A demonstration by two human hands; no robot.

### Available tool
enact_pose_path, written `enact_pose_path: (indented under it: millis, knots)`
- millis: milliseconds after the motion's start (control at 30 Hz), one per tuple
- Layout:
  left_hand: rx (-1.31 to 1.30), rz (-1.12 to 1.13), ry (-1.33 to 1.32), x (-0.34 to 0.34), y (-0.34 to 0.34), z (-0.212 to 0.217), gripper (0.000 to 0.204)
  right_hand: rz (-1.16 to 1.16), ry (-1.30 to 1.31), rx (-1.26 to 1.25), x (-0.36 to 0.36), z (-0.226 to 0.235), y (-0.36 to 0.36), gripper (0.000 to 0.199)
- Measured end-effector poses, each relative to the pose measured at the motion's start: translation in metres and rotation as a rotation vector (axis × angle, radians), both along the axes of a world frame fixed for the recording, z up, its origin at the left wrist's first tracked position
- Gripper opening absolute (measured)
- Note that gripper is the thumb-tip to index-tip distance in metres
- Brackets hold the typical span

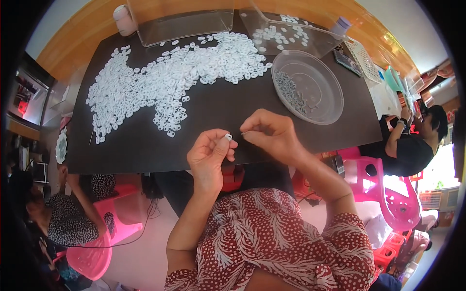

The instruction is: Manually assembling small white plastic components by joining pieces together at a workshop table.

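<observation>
Between the thumb and fingers of my left hand [212, 150] is a small white plastic piece [228, 137] with a dark hole in it. My right hand [272, 136] is pinched just to its right, a short gap away; whatever its fingertips hold is too small to make out. Both hands are over the near edge of the dark table [145, 157]. A broad heap of similar white pieces [165, 77] spreads across the left and middle of the table. Beyond my right hand stands a round clear plastic tub [330, 92], with small grey metal pins or screws [291, 92] along its left side.
At the back are a clear plastic bin [184, 24] and another clear bin [310, 44] with some white pieces. A phone [347, 62] lies near the right edge. People sit at left [73, 218] and right [412, 145], by pink chairs [400, 203].
</observation>
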State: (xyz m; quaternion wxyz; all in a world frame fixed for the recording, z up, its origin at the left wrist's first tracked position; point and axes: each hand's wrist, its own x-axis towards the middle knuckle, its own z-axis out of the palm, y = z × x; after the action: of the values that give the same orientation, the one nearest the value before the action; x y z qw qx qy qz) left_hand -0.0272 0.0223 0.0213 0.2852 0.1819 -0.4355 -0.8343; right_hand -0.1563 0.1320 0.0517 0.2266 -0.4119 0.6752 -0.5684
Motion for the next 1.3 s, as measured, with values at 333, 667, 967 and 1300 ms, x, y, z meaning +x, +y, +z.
enact_pose_path:
  millis: [333, 667, 967, 1300]
  knots:
    - [-0.156, 0.078, -0.02, 0.005, 0.011, -0.002, 0.018, 0.074, -0.055, -0.008, 0.016, -0.003, -0.014, 0.01]
    - [-0.021, 0.074, -0.037, 0.01, 0.003, -0.005, 0.014, 0.066, -0.179, -0.017, 0.021, -0.005, -0.015, 0.011]
    - [-0.008, 0.097, -0.004, 0.012, 0.007, -0.006, 0.014, 0.091, -0.171, -0.013, 0.023, -0.014, -0.02, 0.011]
    - [-0.03, 0.158, -0.042, 0.015, 0.008, -0.007, 0.012, 0.08, -0.133, -0.019, 0.027, -0.014, -0.023, 0.011]
